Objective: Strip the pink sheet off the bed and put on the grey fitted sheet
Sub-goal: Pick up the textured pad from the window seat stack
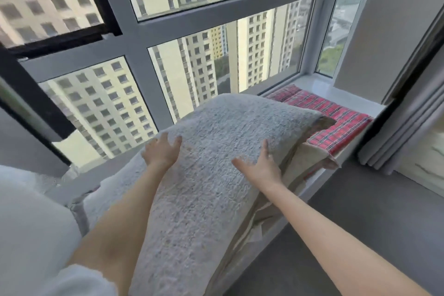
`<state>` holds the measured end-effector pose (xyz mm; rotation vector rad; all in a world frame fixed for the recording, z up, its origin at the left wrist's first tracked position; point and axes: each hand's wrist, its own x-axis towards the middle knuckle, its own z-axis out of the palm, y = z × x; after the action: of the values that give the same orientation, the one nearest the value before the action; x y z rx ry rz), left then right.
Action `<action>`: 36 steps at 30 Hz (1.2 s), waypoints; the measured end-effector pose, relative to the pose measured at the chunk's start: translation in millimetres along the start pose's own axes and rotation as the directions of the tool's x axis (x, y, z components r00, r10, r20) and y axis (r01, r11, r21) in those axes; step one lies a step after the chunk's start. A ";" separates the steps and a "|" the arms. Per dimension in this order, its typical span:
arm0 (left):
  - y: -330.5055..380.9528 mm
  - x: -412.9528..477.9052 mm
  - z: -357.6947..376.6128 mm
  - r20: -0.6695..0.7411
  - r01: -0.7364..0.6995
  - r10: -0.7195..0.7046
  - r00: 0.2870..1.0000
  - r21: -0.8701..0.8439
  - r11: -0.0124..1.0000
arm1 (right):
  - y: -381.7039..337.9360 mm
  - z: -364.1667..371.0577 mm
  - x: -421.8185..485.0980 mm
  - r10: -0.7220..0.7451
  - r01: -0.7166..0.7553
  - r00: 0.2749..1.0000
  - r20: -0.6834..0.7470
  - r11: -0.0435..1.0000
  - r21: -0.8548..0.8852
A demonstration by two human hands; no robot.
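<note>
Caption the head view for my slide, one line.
Left hand and right hand rest flat on thick grey fleecy bedding at the window ledge, red plaid cushion beyond.

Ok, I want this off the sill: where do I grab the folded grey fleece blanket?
Probably from the right, at the layered side edge of the blanket, fingers under, thumb on top. Layers show there; the top is a broad hump where left hand and right hand lie flat.

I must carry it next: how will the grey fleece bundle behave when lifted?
Likely floppy: the fleece bundle sags in a curve from the sill. Probably bulky: folded layers show along its right side.
</note>
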<state>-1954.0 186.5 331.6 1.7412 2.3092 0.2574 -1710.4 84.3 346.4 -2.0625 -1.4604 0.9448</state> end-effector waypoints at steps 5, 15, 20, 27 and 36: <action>-22.3 51.6 9.6 0.124 0.145 -0.149 0.981 0.039 0.989 | 8.6 31.0 19.5 0.046 -0.053 0.998 -0.041 0.977 -0.206; 33.0 28.4 -14.6 -0.151 0.019 -0.075 0.986 -0.342 0.940 | 2.8 27.0 27.6 0.053 0.059 0.937 -0.346 0.950 0.306; 129.5 -13.5 -60.0 -0.379 -0.303 0.081 0.922 -0.575 0.760 | -3.5 -43.9 26.5 -0.016 0.217 0.861 -0.508 0.915 0.340; 307.3 -64.2 -61.5 -0.436 -0.538 0.316 0.843 -0.680 0.498 | 70.1 -181.4 20.6 0.124 0.264 0.693 -0.710 0.873 0.411; 588.1 -179.7 48.5 -0.299 -0.545 0.638 0.710 -0.807 0.228 | 277.4 -367.7 2.1 0.350 0.097 0.358 -0.865 0.908 0.407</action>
<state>-1351.9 175.7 465.1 1.8033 0.8727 1.2074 -1260.4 2.4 401.1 -1.8271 -0.3994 -0.0522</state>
